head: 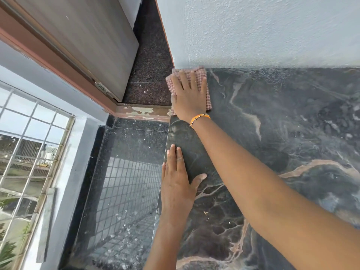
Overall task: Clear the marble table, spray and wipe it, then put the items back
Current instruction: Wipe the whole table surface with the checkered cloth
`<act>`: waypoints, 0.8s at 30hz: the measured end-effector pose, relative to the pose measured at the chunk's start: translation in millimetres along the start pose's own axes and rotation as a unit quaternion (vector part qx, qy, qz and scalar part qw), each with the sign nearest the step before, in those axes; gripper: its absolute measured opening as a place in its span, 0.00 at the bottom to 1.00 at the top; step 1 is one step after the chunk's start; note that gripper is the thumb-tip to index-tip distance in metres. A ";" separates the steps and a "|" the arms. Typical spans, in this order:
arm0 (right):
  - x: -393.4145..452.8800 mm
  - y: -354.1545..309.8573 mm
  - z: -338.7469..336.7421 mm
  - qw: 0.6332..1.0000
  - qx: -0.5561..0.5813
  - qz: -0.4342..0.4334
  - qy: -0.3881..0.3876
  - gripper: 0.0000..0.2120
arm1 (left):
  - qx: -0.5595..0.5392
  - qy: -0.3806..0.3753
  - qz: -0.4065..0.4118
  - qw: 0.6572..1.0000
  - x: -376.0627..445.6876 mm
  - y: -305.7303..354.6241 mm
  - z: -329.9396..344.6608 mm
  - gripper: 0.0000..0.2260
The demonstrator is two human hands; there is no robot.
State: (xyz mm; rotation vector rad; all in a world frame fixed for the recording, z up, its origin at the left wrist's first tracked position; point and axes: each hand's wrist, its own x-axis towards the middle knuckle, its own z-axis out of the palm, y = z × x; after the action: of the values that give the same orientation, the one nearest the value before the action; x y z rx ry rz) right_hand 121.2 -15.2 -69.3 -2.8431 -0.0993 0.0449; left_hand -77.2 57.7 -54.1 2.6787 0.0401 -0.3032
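Observation:
The dark marble table (272,133) with pale veins fills the right half of the view. A red-and-white checked cloth (196,72) lies flat at the table's far left corner, against the wall. My right hand (188,96) presses down on the cloth with fingers spread; an orange bracelet (199,118) circles its wrist. My left hand (177,182) rests flat on the table's left edge, fingers together and holding nothing. Fine droplets show on the marble near the wall at the far right.
A pale textured wall (253,30) borders the table's far side. Left of the table lies a dark speckled floor (126,172), a worn wooden threshold (143,112) and a grey door (87,39). A barred window (29,143) is at the far left.

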 end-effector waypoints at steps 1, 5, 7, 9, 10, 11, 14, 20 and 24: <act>7.8 2.0 -2.0 1.000 0.000 0.013 0.002 0.26 | 0.003 -0.002 -0.003 1.000 -0.3 -0.3 -0.6 0.41; 5.7 28.6 -10.5 0.996 -0.001 0.081 0.031 0.27 | -0.006 -0.003 -0.009 1.000 0.2 7.9 -0.1 0.40; -4.0 53.2 -16.5 0.992 -0.001 0.119 0.044 0.27 | -0.005 -0.004 0.009 1.000 -0.5 14.6 1.4 0.38; -15.7 85.2 -24.2 0.987 -0.006 0.151 0.056 0.27 | -0.015 -0.013 0.031 0.999 -1.4 22.2 4.0 0.38; -21.7 103.2 -28.2 0.984 -0.007 0.167 0.064 0.27 | -0.023 -0.020 0.041 0.999 -2.2 26.0 5.8 0.39; -27.9 121.8 -32.1 0.980 -0.008 0.183 0.072 0.27 | -0.029 -0.029 0.049 0.998 -3.5 29.7 8.1 0.40; -48.4 176.1 -44.8 0.969 -0.013 0.228 0.095 0.27 | -0.016 -0.055 0.061 0.997 -9.8 36.8 15.6 0.46; -95.2 231.1 -58.9 0.939 -0.021 0.324 0.112 0.27 | 0.024 -0.062 0.068 0.995 -10.7 32.0 20.4 0.50; -122.3 200.7 -47.3 0.932 -0.006 0.346 0.106 0.27 | 0.005 -0.057 0.078 0.995 -13.0 30.5 17.1 0.50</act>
State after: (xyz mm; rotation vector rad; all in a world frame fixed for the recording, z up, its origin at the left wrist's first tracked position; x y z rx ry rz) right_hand 14.0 -229.4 -80.3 -2.7188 0.9455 -0.1128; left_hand -91.1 23.1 -53.4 2.6502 -0.2058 -0.4068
